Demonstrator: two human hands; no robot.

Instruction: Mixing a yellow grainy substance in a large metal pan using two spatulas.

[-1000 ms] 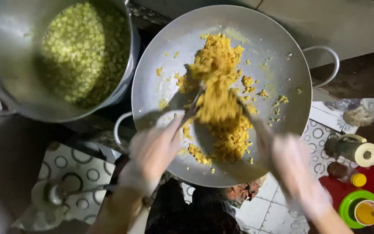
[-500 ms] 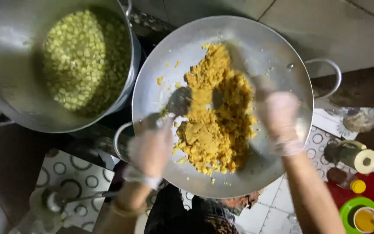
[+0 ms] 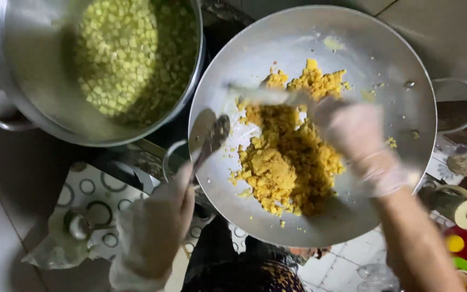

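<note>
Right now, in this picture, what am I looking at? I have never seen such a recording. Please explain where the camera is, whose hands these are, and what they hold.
There is no machine here. A person wears a camera on the head, so the one picture looks straight down at that person's own two hands. Both hands wear thin clear gloves.

The big round metal pan with two handles holds a heap of crumbly yellow food. The left hand grips a metal spoon, whose bowl rests near the pan's left rim. The right hand is over the food and holds a second utensil; it is blurred by motion, so I cannot tell its kind.

Beside the pan, at upper left, stands a large metal pot filled with small green-yellow cubes. Below lies a cloth with ring patterns.
</note>
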